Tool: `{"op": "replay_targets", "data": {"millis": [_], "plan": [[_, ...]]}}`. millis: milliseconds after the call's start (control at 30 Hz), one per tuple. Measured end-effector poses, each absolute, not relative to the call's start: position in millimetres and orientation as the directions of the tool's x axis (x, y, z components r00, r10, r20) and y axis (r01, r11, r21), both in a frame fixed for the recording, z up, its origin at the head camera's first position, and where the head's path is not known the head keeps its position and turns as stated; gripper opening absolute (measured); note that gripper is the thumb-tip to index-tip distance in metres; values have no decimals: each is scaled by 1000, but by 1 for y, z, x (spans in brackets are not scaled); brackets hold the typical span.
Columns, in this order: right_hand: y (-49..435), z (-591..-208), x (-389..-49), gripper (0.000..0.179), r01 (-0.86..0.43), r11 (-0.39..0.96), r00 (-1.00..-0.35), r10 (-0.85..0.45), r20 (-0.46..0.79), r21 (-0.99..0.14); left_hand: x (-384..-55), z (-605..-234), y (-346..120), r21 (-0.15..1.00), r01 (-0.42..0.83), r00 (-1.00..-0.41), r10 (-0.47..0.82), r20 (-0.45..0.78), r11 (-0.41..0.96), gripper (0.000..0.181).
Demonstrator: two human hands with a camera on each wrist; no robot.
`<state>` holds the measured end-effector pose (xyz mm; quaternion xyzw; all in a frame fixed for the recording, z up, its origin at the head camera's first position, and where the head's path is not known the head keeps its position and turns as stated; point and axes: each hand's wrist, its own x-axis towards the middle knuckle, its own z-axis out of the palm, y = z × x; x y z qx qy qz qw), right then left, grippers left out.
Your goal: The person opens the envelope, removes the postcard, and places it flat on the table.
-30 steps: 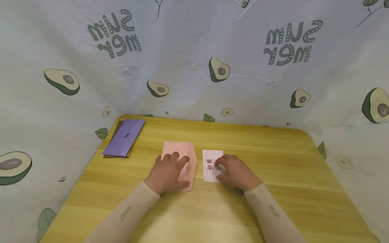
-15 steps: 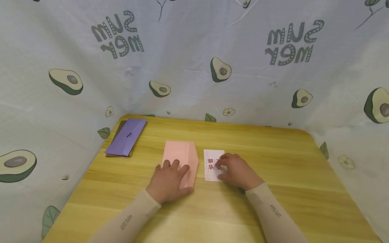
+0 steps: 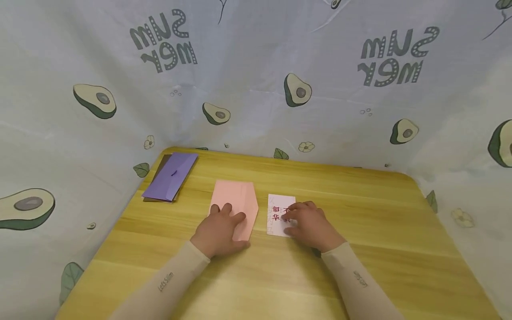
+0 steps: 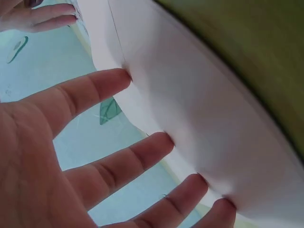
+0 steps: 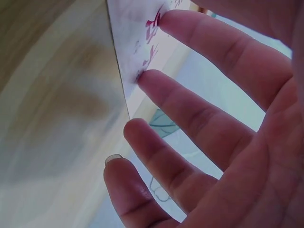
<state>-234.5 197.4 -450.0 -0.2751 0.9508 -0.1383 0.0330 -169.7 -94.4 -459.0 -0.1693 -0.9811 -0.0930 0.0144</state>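
Fingers spread wide and nearly straight, my left hand rests on the near part of a pink envelope, touching it with the tips and gripping nothing. My thumb reaches out sideways at the envelope's near edge, toward my other hand. The rest of the envelope lies flat beyond my fingertips, its slanted-corner end facing right.

My right hand has its fingers apart and a little bent. The index and middle tips touch a small white card printed with red Chinese characters, while the ring fingertip is just beside the card's edge and the little finger stands away from it. The card lies flat to the left of that hand, partly covered by it, with a strip of bare desk between it and the envelope.

Cream sleeves with small printed lettering cover both my forearms up to the wrists. Farther out, ahead and to the left of my left hand, a purple envelope lies aslant over a brown one near the desk's far left corner. Beyond both hands hangs a pale cloth patterned with avocado halves, leaves, flowers and mirrored "SUMMER" lettering.
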Motion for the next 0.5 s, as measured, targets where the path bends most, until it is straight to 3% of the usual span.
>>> {"op": "replay_targets", "data": {"millis": [500], "plan": [[151, -456, -250, 28, -590, 770, -801, -596, 57, -241, -204, -459, -131, 254, 260, -964, 267, 6, 932, 67]]}}
